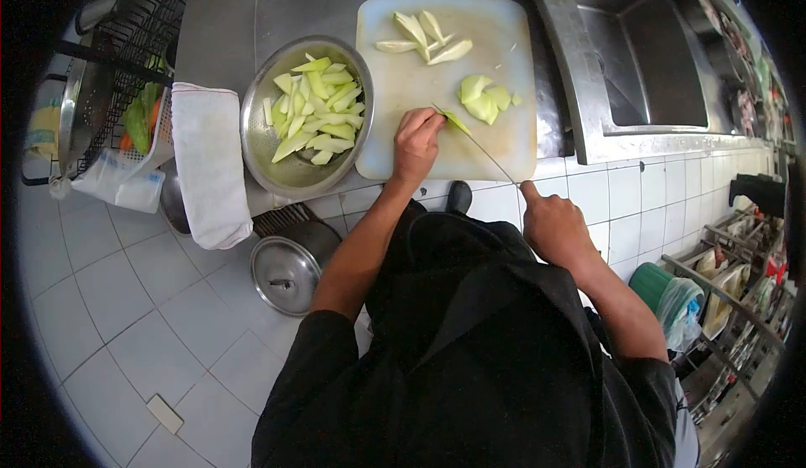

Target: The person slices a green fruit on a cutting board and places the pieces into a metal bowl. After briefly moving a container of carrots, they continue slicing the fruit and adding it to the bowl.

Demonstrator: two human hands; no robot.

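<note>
My right hand [556,223] is closed round the handle of a long knife [495,160], its thin blade slanting up and left over the cutting board. My left hand [418,142] has its fingers bunched at the blade's far end, pinching a pale green vegetable piece [457,123] against the white cutting board [395,82]. Beyond the blade sits a small cluster of green pieces [483,99]. Several pale wedges [426,38] lie near the board's back edge. Left of the board, a metal bowl [252,124] holds many cut green wedges [317,107].
A steel sink [642,57] lies to the right. A folded white cloth [210,162] hangs over the counter's left edge, beside a dark wire rack [138,15]. On the floor stand a lidded pot [285,277] and a green bin [651,283].
</note>
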